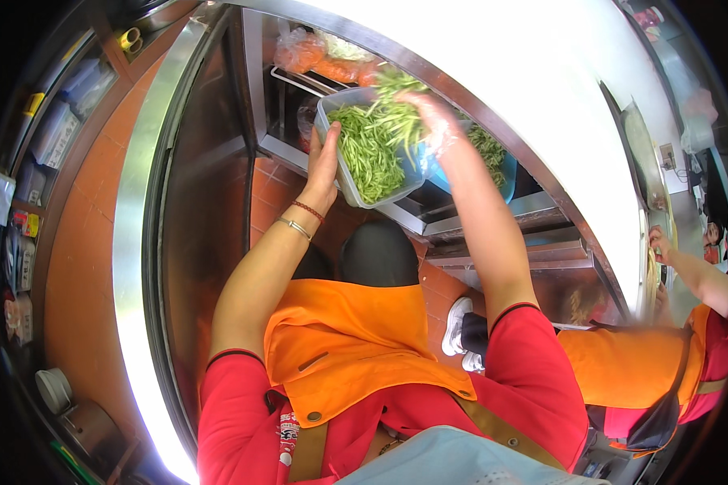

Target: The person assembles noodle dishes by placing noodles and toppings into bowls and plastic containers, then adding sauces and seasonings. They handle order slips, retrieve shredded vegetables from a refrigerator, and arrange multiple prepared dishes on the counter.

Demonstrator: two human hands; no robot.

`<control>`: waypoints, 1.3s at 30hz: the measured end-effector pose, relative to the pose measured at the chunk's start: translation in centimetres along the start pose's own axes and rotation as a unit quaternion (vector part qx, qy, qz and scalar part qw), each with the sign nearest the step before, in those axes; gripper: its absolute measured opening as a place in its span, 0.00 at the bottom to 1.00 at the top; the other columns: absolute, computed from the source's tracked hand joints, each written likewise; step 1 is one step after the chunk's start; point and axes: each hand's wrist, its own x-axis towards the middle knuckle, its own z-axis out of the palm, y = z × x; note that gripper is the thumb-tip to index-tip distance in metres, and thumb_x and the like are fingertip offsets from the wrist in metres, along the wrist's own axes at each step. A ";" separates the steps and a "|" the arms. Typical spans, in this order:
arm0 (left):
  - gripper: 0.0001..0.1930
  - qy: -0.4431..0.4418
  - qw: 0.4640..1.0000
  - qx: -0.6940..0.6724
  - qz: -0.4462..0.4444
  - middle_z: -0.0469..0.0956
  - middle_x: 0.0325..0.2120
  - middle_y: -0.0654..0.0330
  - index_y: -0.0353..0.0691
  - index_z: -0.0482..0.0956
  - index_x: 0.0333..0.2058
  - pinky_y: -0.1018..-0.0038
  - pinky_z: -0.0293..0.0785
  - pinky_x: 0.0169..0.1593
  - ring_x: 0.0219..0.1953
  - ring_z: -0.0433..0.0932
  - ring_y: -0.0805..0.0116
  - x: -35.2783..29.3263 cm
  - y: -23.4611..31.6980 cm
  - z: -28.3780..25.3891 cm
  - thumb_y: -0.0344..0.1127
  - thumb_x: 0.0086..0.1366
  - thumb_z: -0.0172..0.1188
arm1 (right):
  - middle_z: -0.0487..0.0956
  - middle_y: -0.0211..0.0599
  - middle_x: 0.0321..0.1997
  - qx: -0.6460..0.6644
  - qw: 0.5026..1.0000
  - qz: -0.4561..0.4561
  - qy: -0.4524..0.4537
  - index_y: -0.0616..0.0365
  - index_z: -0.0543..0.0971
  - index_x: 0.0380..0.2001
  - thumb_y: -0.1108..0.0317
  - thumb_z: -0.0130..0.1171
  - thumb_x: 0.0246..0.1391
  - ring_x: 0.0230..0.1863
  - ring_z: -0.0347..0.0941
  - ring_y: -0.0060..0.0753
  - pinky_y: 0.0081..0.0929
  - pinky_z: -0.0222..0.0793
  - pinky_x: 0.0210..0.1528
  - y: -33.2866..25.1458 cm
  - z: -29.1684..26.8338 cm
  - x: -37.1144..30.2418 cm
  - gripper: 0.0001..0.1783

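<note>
My left hand [323,166] grips the left side of a clear plastic container [349,189], tilted and holding green shredded cucumber [370,166]. In my right hand [435,125], which wears a thin clear plastic glove and is blurred by motion, is a loose handful of the same shreds [398,113]. Strands hang from it over the container's right side. Partly behind my right forearm sits a blue tub [510,182] with more green shreds [487,153]; the rest of that tub is hidden.
Bags of orange shreds [299,52] and white shreds [344,47] lie on the fridge's wire rack. The open metal fridge door [202,162] stands to my left. At right, a co-worker in an orange apron [631,364] works close to a white surface [558,81].
</note>
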 end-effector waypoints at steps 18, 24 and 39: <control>0.25 -0.012 0.999 -0.033 -0.023 0.70 0.57 0.59 0.44 0.67 0.61 0.68 0.67 0.59 0.58 0.69 0.67 0.2 -0.7 -1.8 0.48 0.69 0.52 | 0.68 0.52 0.65 -0.661 0.663 -0.348 0.042 0.52 0.65 0.65 0.53 0.52 0.63 0.61 0.69 0.53 0.45 0.69 0.59 4.4 2.8 -9.1 0.30; 0.23 -0.020 0.997 -0.043 -0.061 0.70 0.56 0.61 0.43 0.69 0.59 0.69 0.64 0.61 0.59 0.68 0.68 2.3 -3.3 -5.5 0.48 0.70 0.49 | 0.68 0.44 0.62 -0.685 0.530 -0.433 0.251 0.56 0.68 0.60 0.51 0.63 0.51 0.59 0.66 0.47 0.47 0.61 0.62 7.1 -4.1 -9.3 0.36; 0.27 -0.061 0.995 -0.050 -0.057 0.71 0.56 0.62 0.39 0.65 0.63 0.71 0.63 0.63 0.59 0.67 0.68 -0.3 -0.2 -3.8 0.43 0.69 0.52 | 0.74 0.50 0.56 -0.376 0.845 -0.379 0.031 0.57 0.73 0.58 0.55 0.62 0.56 0.57 0.71 0.54 0.41 0.68 0.60 6.2 -4.9 -5.6 0.29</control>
